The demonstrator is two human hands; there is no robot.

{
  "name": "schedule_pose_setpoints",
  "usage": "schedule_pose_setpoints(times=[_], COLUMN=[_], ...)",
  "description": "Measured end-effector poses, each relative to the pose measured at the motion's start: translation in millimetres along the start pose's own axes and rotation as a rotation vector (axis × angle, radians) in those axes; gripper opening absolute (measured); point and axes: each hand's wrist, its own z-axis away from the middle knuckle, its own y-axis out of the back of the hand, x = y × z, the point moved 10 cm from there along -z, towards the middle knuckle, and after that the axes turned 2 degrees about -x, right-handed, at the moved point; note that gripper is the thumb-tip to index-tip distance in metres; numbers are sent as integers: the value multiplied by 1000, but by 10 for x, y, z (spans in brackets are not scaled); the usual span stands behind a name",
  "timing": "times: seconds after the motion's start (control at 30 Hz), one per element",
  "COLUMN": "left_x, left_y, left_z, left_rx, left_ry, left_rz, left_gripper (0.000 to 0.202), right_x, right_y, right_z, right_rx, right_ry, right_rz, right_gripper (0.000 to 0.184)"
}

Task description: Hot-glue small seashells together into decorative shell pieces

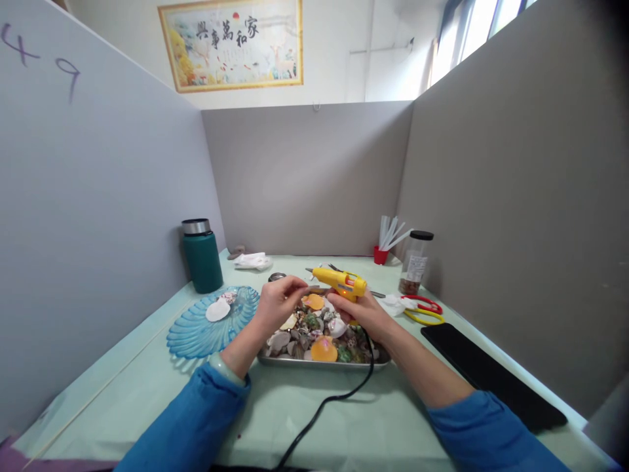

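My right hand (366,311) is wrapped round the handle of a yellow hot glue gun (339,280), its nozzle pointing left. A black cord runs down from the gun towards the table's front edge. To the left of the nozzle, my left hand (280,301) is closed in a pinch; what lies between the fingertips is too small to make out. Below both hands is a metal tray (319,364) filled with shells and small stones. Among them are an orange shell (324,349) at the front and another orange shell (313,301) further back.
A blue glass plate (189,331) with a white shell (217,310) lies left, before a green bottle (202,259). At right are a red cup (380,255) of glue sticks, a jar (415,263), red-and-yellow-handled scissors (425,317) and a black slab (491,377). Grey partitions enclose three sides.
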Motion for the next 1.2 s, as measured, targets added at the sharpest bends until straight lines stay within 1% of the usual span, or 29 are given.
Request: schedule_pose_setpoints(times=[0.13, 0.27, 0.37, 0.57, 0.77, 0.93, 1.07, 1.2], left_x=[-58, 42, 123, 242, 333, 394, 414, 413], left_y=[59, 111, 147, 168, 136, 116, 101, 100], left_z=[-11, -6, 8, 51, 95, 113, 115, 122], left_rx=[35, 89, 131, 179, 189, 188, 176, 173], left_ry=[-14, -105, -174, -318, -435, -482, -495, -508], left_rz=[-47, -179, -298, -478, -587, -652, -689, -684], left_gripper=[9, 8, 7, 8, 10, 13, 13, 11], right_x=[16, 47, 85, 101, 101, 103, 121, 76], right_y=[-5, 34, 49, 29, -28, -48, -49, -23], right_z=[-6, -30, -40, -22, -1, 10, 31, 46], right_rx=[-10, 9, 13, 2, -51, -95, -123, -118], right_ry=[27, 58, 39, -6, -49, -67, -113, -118], right_rz=[125, 250, 262, 234, 105, 29, -26, -45], right_gripper=[30, 29, 29, 31, 32, 29, 29, 29])
